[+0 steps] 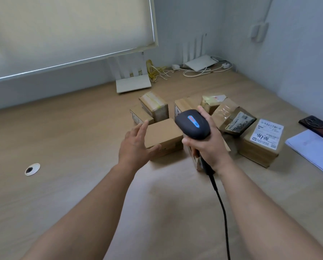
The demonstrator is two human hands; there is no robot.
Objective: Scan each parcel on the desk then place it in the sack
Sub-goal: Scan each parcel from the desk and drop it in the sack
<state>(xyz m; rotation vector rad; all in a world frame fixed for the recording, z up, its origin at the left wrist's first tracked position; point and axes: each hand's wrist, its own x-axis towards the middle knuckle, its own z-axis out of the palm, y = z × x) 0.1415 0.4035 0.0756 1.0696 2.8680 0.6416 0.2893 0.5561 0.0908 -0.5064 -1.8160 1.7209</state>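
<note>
Plain cardboard parcel (164, 136) at desk (66, 166) centre, front of parcel cluster. L hand (136, 143) at its 9 o'clock edge, fingers spread, relaxed, thumb touching box's near side; no grip. R hand (208, 145) at parcel's 3 o'clock, fingers clenched round black scanner (193, 123) handle, cable (221, 207) trailing to 6. Labelled parcel (262, 143) further out at 3. Two white routers (133, 85) w/ wires at 12 by wall. Sack not seen.

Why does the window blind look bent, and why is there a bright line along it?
Head view: the wide lens bends the blind near the picture's edges; daylight leaks along its bottom and side; soft shadows lie beside the plain box and under the arms; far routers look slightly blurry.
</note>
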